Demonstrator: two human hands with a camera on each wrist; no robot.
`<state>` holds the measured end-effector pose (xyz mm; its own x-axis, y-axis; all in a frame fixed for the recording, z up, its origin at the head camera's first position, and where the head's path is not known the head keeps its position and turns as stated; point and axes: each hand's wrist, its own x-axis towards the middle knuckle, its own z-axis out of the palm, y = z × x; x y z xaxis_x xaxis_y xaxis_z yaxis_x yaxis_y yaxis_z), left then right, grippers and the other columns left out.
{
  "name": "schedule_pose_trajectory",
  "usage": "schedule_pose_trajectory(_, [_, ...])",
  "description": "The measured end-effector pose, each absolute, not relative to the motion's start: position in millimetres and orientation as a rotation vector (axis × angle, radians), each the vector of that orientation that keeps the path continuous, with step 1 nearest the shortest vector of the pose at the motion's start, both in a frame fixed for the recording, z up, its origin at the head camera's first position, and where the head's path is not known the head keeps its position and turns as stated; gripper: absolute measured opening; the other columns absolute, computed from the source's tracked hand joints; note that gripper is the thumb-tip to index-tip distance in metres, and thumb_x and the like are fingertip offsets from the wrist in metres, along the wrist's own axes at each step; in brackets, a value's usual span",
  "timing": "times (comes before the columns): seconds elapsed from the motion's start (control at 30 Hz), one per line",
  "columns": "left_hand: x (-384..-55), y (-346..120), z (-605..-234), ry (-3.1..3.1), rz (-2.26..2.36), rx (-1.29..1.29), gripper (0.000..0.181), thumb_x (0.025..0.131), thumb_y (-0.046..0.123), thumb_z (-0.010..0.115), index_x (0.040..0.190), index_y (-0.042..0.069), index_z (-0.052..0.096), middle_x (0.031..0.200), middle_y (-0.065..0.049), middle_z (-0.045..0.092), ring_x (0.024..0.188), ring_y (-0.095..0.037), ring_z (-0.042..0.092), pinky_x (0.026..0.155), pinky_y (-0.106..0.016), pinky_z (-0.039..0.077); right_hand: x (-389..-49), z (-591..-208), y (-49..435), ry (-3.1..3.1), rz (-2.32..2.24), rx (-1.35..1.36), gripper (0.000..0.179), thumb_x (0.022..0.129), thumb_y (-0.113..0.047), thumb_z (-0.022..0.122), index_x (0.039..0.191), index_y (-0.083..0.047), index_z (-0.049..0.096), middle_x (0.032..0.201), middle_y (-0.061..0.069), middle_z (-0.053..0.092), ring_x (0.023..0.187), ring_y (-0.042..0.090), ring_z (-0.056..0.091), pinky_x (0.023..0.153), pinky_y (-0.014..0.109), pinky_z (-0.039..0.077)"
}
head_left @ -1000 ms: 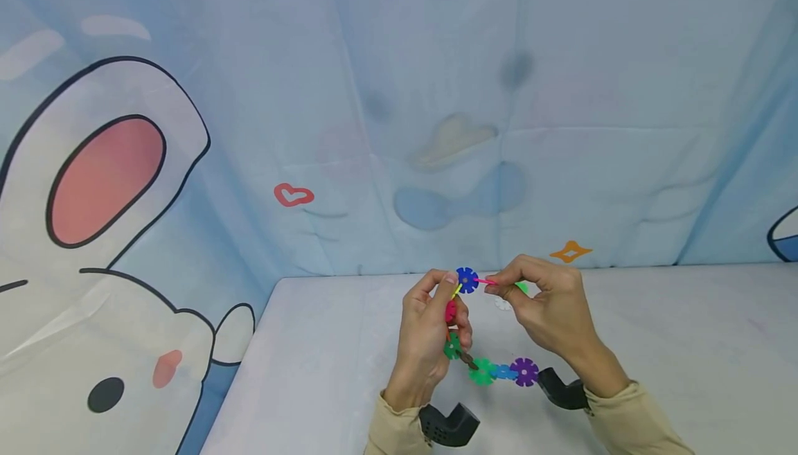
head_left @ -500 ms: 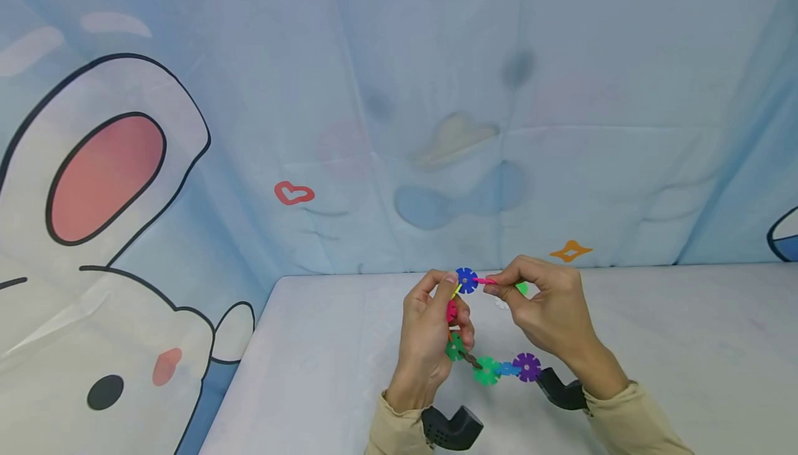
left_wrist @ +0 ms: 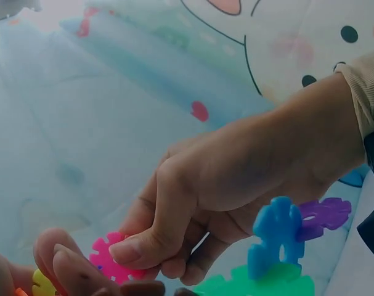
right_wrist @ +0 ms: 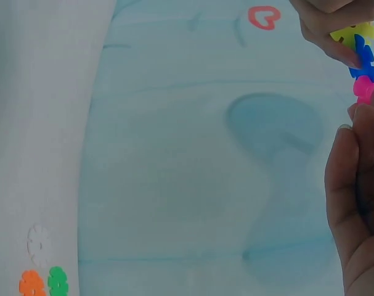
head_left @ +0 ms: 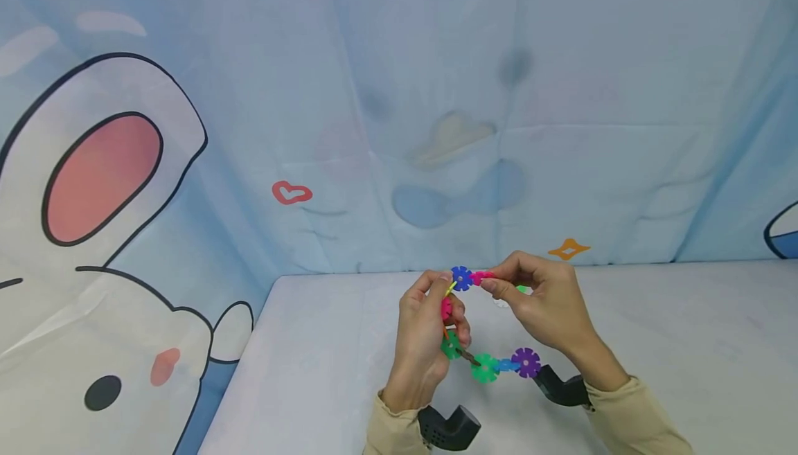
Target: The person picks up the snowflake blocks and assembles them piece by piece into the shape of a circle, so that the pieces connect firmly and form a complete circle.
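We hold the disc chain (head_left: 485,368) over the table (head_left: 312,372); our left hand (head_left: 420,337) pinches it by the blue disc (head_left: 462,278), our right hand (head_left: 548,299) pinches the adjoining pink disc (head_left: 481,278), probably to steady that joint. The rest loops near and right, its purple disc (head_left: 526,363) by a black wrist mount (head_left: 561,387) (touching or not, we can't tell). Farther right, a white disc (right_wrist: 39,245), orange disc (right_wrist: 32,283) and loose green disc (right_wrist: 58,282) sit together; our right hand partly blocks them from the head view.

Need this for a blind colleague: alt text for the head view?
A person's left hand holds a chain of multicoloured notched discs above a pale table; the right hand pinches a pink disc against its blue disc.
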<state>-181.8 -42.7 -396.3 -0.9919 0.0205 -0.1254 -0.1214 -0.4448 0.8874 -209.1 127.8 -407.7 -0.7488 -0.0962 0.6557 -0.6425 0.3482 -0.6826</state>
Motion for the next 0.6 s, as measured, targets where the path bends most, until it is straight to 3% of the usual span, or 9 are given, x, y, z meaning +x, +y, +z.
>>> schedule_pose_trajectory(0.17, [-181.3,-41.5,-396.1,1.568,2.609,-0.167,0.019,0.106,0.025,0.064,0.093,0.012,0.059,0.058,0.002,0.051,0.037,-0.009,0.048,0.043,-0.021,0.047,-209.4,-407.9,127.0,-2.105,1.417,0.636,0.024,0.084,0.007,0.084,0.084,-0.015,0.076,0.081,-0.002,0.077,0.066,0.006,0.068,0.072,0.012,0.057])
schedule_pose_trajectory(0.37, [-178.3,-39.3,-394.0,1.595,2.599,-0.161,0.016,0.106,0.023,0.063,0.094,0.012,0.061,0.058,0.001,0.051,0.037,-0.009,0.048,0.042,-0.021,0.047,-207.9,-408.8,125.8,-2.038,1.361,0.638,0.031,0.077,0.010,0.088,0.078,-0.017,0.073,0.079,0.000,0.078,0.067,0.001,0.069,0.074,0.010,0.056])
schedule_pose_trajectory(0.6, [-176.6,-37.4,-393.9,1.594,2.624,-0.120,0.017,0.106,0.023,0.063,0.094,0.011,0.060,0.056,0.002,0.050,0.036,-0.008,0.048,0.040,-0.021,0.046,-208.6,-408.7,120.9,-1.913,1.273,0.681,0.036,0.070,0.015,0.090,0.073,-0.016,0.072,0.075,0.004,0.078,0.069,0.002,0.073,0.063,0.013,0.053])
